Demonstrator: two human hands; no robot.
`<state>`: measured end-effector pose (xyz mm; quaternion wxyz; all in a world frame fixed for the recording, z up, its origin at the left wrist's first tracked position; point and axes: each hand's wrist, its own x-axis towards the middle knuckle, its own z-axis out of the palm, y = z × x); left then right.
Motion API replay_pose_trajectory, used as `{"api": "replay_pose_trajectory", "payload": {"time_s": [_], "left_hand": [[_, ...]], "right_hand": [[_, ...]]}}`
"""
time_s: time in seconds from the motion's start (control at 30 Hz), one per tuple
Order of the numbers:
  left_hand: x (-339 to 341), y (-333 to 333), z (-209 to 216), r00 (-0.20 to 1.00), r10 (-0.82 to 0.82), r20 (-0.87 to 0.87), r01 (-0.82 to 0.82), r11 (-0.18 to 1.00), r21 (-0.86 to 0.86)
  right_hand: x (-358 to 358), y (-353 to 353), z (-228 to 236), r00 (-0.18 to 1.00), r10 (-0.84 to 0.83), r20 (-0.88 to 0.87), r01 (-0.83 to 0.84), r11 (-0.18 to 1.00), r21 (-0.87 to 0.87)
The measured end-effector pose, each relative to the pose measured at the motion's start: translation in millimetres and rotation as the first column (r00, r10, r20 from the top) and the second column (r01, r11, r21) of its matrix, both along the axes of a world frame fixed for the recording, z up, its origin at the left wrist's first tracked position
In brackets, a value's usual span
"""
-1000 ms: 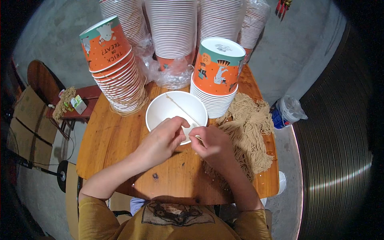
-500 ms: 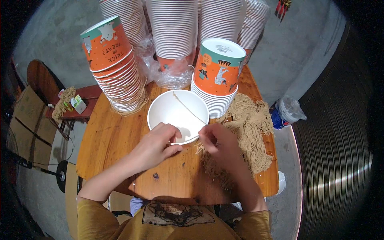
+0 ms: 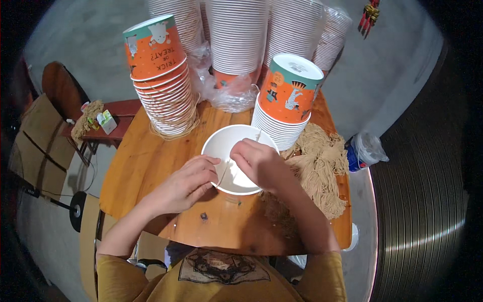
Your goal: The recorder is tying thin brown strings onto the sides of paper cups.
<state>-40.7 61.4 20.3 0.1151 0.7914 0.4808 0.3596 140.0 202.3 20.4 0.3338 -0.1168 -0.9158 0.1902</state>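
A round paper bucket [image 3: 219, 147], white inside, stands open side up on the wooden table in front of me. Over its mouth, my right hand [image 3: 259, 162] is closed in a pinch on a thin tan cord [image 3: 224, 172]; a short end sticks up past its fingers. At the bucket's left rim is my left hand [image 3: 189, 182], fingers bent together around the lower part of the same cord. Its fingertips are partly hidden. Right of the bucket lies a loose heap of tan cords [image 3: 322, 168], partly behind my right forearm.
An upside-down stack of orange buckets [image 3: 289, 95] stands behind right, and another stack draped with cords [image 3: 163, 85] behind left. Tall plastic-wrapped stacks [image 3: 236, 40] line the back of the wooden table [image 3: 136, 186]. A bag-covered pail [image 3: 365, 150] sits beyond the right edge.
My right hand has moved from the bucket's right rim up and left over its mouth, carrying the cord. My left hand has shifted to the left rim. The whole view has shifted slightly.
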Motion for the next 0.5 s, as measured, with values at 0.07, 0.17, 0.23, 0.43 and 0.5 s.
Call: {"api": "replay_pose_trajectory", "payload": {"time_s": [0.07,0.17,0.23,0.43,0.5], "left_hand": [[-2,-2,1,1.000,0.017,-0.010,-0.017,0.999,-0.031],[10,-1,13,0.984,0.179,0.015,-0.175,0.974,-0.146],[24,4,18,0.945,0.325,0.037,-0.308,0.923,-0.229],[28,25,0,0.861,0.477,-0.178,-0.475,0.878,0.061],[28,25,0,0.866,0.466,-0.183,-0.467,0.883,0.041]], "right_hand": [[-6,0,-6,0.999,0.025,-0.044,-0.026,0.999,-0.025],[-10,-2,-8,1.000,-0.008,-0.020,0.008,0.999,-0.038],[-11,-5,-4,1.000,-0.003,0.015,0.004,0.996,-0.086],[-14,-5,-7,1.000,0.013,-0.008,-0.014,0.997,-0.076],[-14,-6,-8,0.999,-0.033,0.011,0.033,0.998,-0.053]]}}
